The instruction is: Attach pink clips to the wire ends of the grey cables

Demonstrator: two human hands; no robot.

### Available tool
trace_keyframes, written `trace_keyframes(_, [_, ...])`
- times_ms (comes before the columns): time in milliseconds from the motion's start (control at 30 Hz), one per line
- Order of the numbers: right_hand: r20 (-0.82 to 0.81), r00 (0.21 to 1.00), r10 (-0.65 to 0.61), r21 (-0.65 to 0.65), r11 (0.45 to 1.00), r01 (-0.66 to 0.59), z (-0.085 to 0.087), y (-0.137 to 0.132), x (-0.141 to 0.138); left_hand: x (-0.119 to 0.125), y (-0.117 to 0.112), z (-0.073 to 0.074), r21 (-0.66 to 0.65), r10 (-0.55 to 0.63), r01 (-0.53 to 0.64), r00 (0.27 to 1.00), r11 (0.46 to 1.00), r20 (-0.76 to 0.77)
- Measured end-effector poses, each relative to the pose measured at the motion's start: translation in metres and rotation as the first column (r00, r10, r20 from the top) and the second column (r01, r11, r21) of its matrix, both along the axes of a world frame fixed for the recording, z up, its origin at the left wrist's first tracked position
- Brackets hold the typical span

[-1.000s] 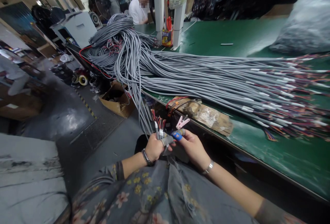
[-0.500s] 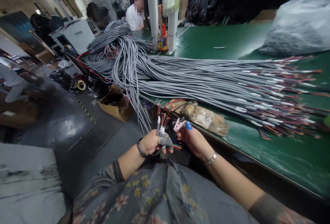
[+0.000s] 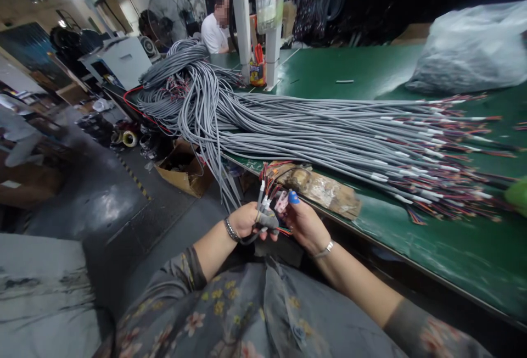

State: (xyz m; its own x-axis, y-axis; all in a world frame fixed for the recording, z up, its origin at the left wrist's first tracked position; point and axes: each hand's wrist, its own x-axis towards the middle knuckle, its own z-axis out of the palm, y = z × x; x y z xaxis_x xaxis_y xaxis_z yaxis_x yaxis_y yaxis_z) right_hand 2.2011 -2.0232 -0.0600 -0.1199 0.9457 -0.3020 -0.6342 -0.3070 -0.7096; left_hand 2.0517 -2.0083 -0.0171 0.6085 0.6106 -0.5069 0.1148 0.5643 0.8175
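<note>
Near the bench edge, my left hand (image 3: 246,221) is closed around several grey cable ends (image 3: 261,197) that stick up from it, with bare coloured wires at their tips. Grey wrapping covers some of its fingers. My right hand (image 3: 308,228), with a blue cover on its thumb, pinches a pale pink clip (image 3: 281,202) close beside those cable ends. Whether the clip touches the wires is hard to make out. More coloured wires (image 3: 285,231) poke out below, between the two hands.
A long bundle of grey cables (image 3: 296,122) lies across the green bench (image 3: 444,248), its wire ends at the right. A worn wooden board (image 3: 335,196) lies at the front edge. An open cardboard box (image 3: 187,174) stands below. A plastic bag (image 3: 469,45) and a seated person (image 3: 214,31) are behind.
My right hand has moved left with the pink clip, closing the gap to the cable ends. My left hand has shifted slightly right and up, still gripping the cables.
</note>
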Motion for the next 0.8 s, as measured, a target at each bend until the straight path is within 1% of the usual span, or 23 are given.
trace_keyframes(167, [-0.019,1.000,-0.007,-0.001,1.000,0.007,0.002,-0.001,-0.002,0.004,0.000,-0.002,-0.013,0.016,-0.016,1.000,1.000,-0.012])
trace_keyframes(267, [-0.042,0.999,0.023,-0.011,1.000,-0.023,0.000,-0.002,-0.003,0.004,0.001,-0.004,-0.014,0.026,-0.026,1.000,1.000,-0.009])
trace_keyframes(400, [-0.058,0.996,0.074,0.022,0.997,-0.073,-0.003,-0.002,0.001,0.001,0.000,-0.004,-0.026,0.050,-0.050,0.999,0.998,0.004])
trace_keyframes(500, [-0.071,0.993,0.098,-0.005,0.995,-0.099,-0.003,-0.004,0.006,0.000,-0.005,-0.002,-0.024,0.083,-0.083,0.997,0.996,0.009])
trace_keyframes(567, [-0.093,0.987,0.128,-0.025,0.991,-0.131,-0.001,-0.005,0.008,0.000,-0.013,0.000,-0.017,0.118,-0.118,0.993,0.993,0.007])
trace_keyframes(633, [-0.100,0.984,0.146,-0.040,0.988,-0.150,0.003,-0.007,0.008,0.001,-0.024,0.001,-0.005,0.179,-0.179,0.984,0.984,-0.004])
trace_keyframes(733, [-0.056,0.994,0.093,-0.049,0.994,-0.096,0.009,-0.009,0.006,0.005,-0.041,0.003,0.035,0.283,-0.282,0.959,0.959,-0.021])
trace_keyframes(800, [-0.008,0.999,0.051,-0.032,0.998,-0.051,0.011,-0.011,0.005,0.008,-0.047,0.003,0.053,0.349,-0.347,0.937,0.936,-0.020])
